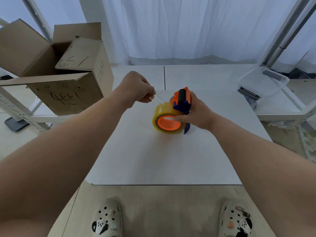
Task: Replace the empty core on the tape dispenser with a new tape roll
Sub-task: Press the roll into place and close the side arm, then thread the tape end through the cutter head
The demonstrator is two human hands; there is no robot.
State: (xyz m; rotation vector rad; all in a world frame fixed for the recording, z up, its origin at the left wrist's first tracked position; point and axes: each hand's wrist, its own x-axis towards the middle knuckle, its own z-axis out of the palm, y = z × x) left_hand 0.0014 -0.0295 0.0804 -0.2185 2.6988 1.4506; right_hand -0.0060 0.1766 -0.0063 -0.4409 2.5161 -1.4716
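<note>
Two shoes [106,219] stand lowest in frame, and at centre, above the desk [162,159], the right hand [196,112] clasps the dispenser [182,100] carrying the new roll [166,119], steadying it while the left hand [136,88] pinches the tape end [159,100], probably for threading.

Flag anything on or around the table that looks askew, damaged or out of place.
Only the cardboard box at the left stands out: it sits tilted on a shelf frame, flaps splayed open. The tape roll sits seated on the dispenser, looking normal.
</note>
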